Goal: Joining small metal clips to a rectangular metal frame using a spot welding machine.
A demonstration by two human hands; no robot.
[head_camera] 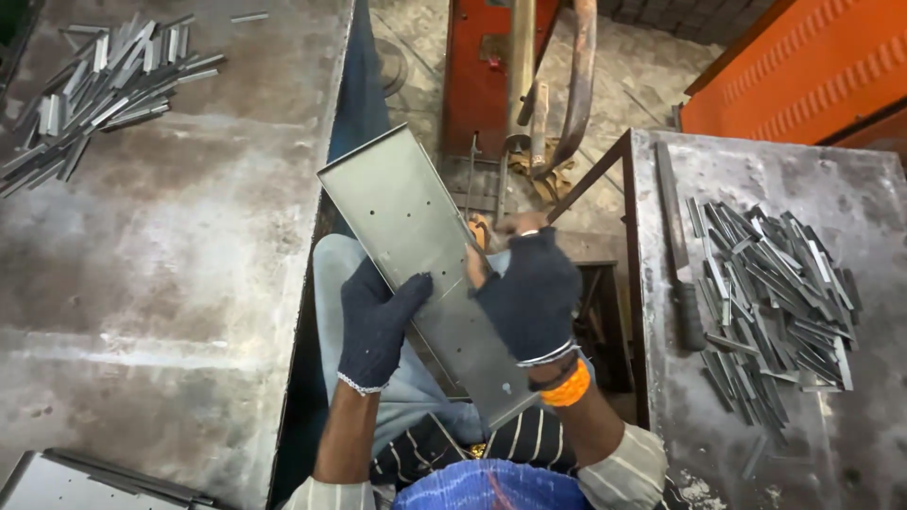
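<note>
I hold a long grey sheet-metal channel (pixel 416 246) with small holes, tilted over my lap between two tables. My left hand (pixel 376 326), in a dark fingerless glove, grips its left edge from beneath. My right hand (pixel 527 291), also gloved, clasps the right edge, thumb on top. An orange band sits at my right wrist (pixel 567 389).
A grey metal table (pixel 161 255) on the left carries a pile of small metal strips (pixel 94 85) and flat panels (pixel 85 477) at its near corner. The right table (pixel 831 189) holds a heap of strips (pixel 775 293) and a long file-like tool (pixel 678 246). A red machine (pixel 491 66) stands ahead.
</note>
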